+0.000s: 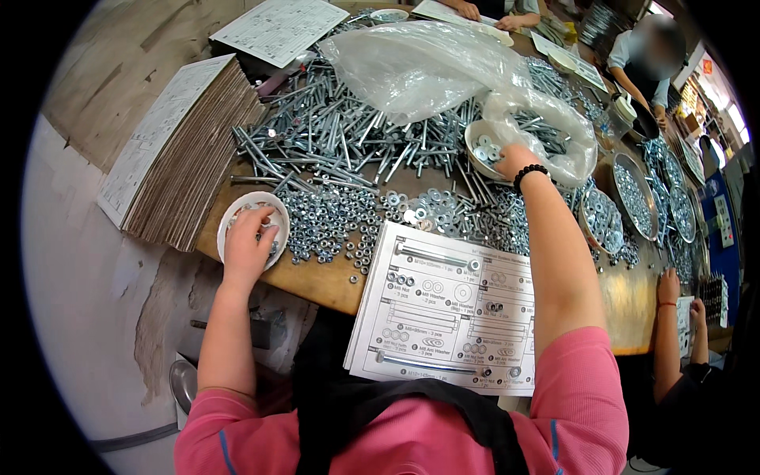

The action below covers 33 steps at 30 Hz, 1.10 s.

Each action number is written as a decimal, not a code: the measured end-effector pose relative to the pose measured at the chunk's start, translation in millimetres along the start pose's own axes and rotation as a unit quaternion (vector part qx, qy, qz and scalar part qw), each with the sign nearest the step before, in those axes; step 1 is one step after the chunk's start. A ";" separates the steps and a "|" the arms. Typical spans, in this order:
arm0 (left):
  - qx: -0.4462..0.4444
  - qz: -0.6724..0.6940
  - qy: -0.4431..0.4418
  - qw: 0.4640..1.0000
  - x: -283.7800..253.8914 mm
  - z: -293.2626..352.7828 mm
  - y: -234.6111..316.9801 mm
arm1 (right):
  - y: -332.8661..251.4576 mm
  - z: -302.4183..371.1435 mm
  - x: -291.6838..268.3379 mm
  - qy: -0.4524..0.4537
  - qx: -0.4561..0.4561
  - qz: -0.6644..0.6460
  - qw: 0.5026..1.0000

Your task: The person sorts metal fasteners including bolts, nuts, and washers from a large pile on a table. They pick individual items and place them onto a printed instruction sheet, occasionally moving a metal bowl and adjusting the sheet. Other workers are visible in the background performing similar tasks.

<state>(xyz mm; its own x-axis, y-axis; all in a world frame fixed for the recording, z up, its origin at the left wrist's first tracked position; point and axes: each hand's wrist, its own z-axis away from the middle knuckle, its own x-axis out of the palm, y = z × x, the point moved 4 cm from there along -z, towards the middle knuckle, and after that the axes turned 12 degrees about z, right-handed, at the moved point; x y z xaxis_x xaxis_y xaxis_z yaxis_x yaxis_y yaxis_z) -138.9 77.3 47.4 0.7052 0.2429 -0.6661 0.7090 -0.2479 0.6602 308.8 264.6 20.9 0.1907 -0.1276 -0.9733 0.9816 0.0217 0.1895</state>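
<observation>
Both hands reach into small bowls at once. Left hand (pixel 247 241) is dipped into a white bowl (pixel 231 215) at the near left edge of the table (pixel 317 279), fingers curled down among small silver nuts; whether it has pinched any is hidden by the hand itself. Right hand (pixel 513 161), with a black bead bracelet (pixel 529 173) at the wrist, is stretched far forward into a second bowl (pixel 477 139) holding flat silver washers; its fingertips are buried in them, so I cannot tell if it grips one.

The white bowl is round and shallow, its rim just overhanging the table edge. The washer bowl is round and pale, sitting partly inside the mouth of a crumpled clear plastic bag (pixel 427 67).

Between the two bowls lies a spread of loose nuts (pixel 324 226), then loose washers (pixel 431 207), and behind them a large heap of long silver bolts (pixel 348 142). Directly in front of the person lies a printed sheet (pixel 443 309) with drawn outlines, and bolts, nuts and washers are laid on several of them. A stack of cardboard (pixel 186 170) stands to the left of the white bowl. To the right, metal dishes (pixel 633 194) hold more small hardware, and another person's hands (pixel 681 297) rest at the table's right edge.
</observation>
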 end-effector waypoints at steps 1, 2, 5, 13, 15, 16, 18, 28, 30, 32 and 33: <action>-0.005 -0.015 0.007 1.000 -3.5 -1.7 -3.0 | -1.1 -7.4 2.1 -0.031 -0.001 0.018 0.999; -0.016 -0.027 0.004 0.999 -7.3 -2.6 -3.0 | -1.2 -13.8 3.6 -0.063 0.000 0.036 0.997; -0.041 -0.036 0.016 0.998 -16.8 2.1 -21.8 | 3.5 -28.2 10.3 -0.089 -0.005 0.043 0.995; -0.008 -0.071 -0.058 0.996 -18.7 -4.3 -33.6 | 9.0 -28.1 13.4 -0.032 -0.054 -0.017 0.998; 0.026 -0.110 -0.091 0.989 -13.5 -5.0 -32.9 | 5.1 -28.0 13.4 -0.062 -0.054 0.004 0.997; 0.045 -0.128 -0.109 0.985 -9.0 -4.4 -33.2 | 3.5 -28.3 13.5 -0.049 -0.059 0.002 0.997; 0.006 -0.150 -0.130 0.980 1.9 -3.3 -41.9 | 4.4 -28.4 16.2 -0.024 -0.065 -0.004 0.998; -0.060 -0.235 -0.104 0.965 18.2 -13.0 -49.0 | -0.5 -33.8 19.1 -0.075 -0.047 -0.017 0.996; -0.077 -0.207 -0.107 0.969 18.8 -16.1 -47.2 | -4.1 -26.0 13.4 -0.027 -0.042 -0.047 0.998; -0.067 -0.196 -0.098 0.974 19.2 -14.3 -40.3 | -6.9 -27.1 14.1 -0.053 -0.029 -0.029 0.998; -0.060 -0.192 -0.086 0.976 18.5 -14.1 -33.8 | -8.1 -29.2 12.9 -0.072 -0.032 -0.017 0.997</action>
<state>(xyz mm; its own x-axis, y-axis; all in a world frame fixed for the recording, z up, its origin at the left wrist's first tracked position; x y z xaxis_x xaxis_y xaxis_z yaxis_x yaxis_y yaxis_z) -149.8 103.4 17.7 0.3831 0.1330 -0.9141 0.9237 -0.0555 0.3791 303.4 291.7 3.0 0.1594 -0.2712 -0.9492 0.9866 0.0772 0.1437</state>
